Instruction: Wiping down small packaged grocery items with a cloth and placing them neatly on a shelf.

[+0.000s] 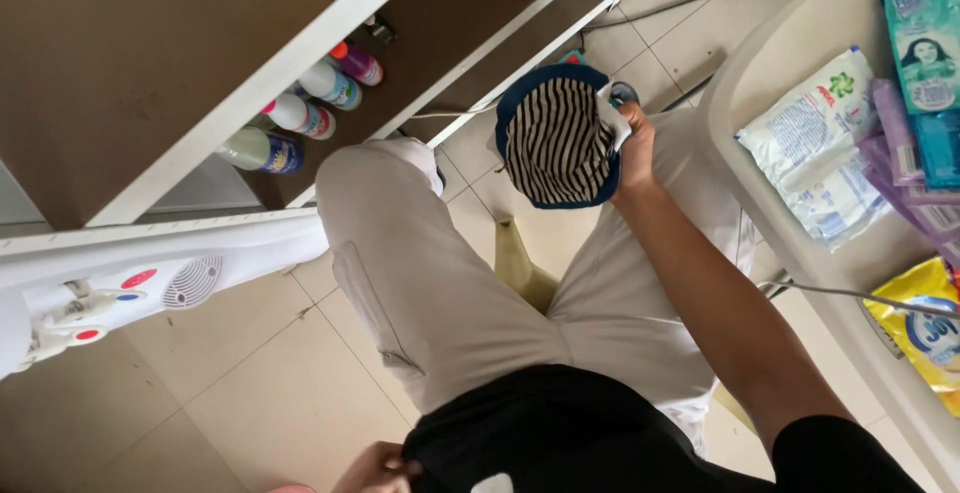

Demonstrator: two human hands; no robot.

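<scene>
Pouch [558, 138], blue-rimmed and striped inside: held where?

Hung at upper centre of the frame, above the tiled floor [270, 383], between the knees in beige trousers [440, 283].

Held how?

Pinched at its right rim by the right hand [635, 148], thumb and fingers closed on the cloth, mouth gaping toward the camera.

And the left hand [375, 468]?

Curled at the black shirt hem [520, 423], bottom edge of the frame; gripping or only touching, could not tell.

Nearby?

Stood bottles [310, 103] on a low shelf, upper left; lay packets [820, 143] on the pale surface [740, 73], right edge, well apart from the cloth.

Step in hand?

Looked like plain holding, opened out. Judged loosely: called for a firm pinch, perhaps a second hand at the far rim.
</scene>
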